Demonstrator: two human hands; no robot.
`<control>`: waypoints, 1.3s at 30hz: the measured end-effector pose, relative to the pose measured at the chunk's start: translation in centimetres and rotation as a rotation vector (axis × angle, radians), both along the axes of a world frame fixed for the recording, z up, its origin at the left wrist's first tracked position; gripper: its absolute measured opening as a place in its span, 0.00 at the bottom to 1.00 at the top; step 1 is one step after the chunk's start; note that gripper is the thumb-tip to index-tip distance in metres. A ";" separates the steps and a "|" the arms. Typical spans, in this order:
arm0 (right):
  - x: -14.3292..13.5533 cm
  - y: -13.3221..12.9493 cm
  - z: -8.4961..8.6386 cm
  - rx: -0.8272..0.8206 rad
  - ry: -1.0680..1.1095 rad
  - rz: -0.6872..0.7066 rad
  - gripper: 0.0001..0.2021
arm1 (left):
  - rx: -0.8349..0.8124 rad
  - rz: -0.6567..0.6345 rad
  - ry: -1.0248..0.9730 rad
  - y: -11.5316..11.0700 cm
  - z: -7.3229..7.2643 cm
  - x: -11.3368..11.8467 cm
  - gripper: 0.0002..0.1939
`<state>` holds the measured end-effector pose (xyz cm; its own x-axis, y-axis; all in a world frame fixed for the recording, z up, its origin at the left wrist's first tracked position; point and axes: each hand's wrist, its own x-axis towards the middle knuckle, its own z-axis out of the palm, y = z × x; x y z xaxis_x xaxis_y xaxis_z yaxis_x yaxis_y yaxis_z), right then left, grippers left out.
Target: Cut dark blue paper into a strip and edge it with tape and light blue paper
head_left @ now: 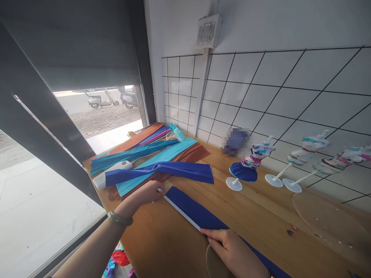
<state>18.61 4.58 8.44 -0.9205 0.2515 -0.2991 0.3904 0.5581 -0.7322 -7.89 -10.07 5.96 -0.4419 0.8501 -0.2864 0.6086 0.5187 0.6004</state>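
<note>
Past the right hand (236, 251), three small dress forms (262, 150) stand near the tiled wall (246, 92). Well beyond the left hand (152, 193), a scooter (101, 101) shows outside; a switch box (206, 34) hangs higher up.

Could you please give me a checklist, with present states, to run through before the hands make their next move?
1. Narrow white strip lies along one long edge of the flat, dark blue, fabric-like strip: ok.
2. Right hand has its fingertips on the white strip: ok.
3. Left hand has a firm grip at the white strip's far end: cannot tell, as the fingers hide it.
4. White strip is stuck down: cannot tell.
5. Loose, creased, bright blue strip is apart from the dark blue one: ok.
6. Wooden tabletop is free of scraps: not ok, a small dark scrap lies on it.
</note>
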 end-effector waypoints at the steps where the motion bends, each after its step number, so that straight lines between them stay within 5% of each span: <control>1: 0.0 0.0 0.0 0.002 0.011 0.000 0.16 | 0.000 0.000 -0.003 0.0 0.0 0.0 0.06; 29: 0.0 -0.1 -0.1 0.048 0.048 0.024 0.17 | -0.016 -0.002 -0.044 0.0 -0.6 -0.5 0.06; 39: 0.0 -0.6 -0.2 0.192 -0.004 0.073 0.18 | -0.035 0.030 -0.068 -0.1 -0.5 -0.5 0.06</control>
<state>18.61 3.96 8.21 -0.9373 0.2367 -0.2557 0.3463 0.7144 -0.6080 -8.41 -10.13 5.51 -0.4453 0.8258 -0.3459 0.5511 0.5573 0.6210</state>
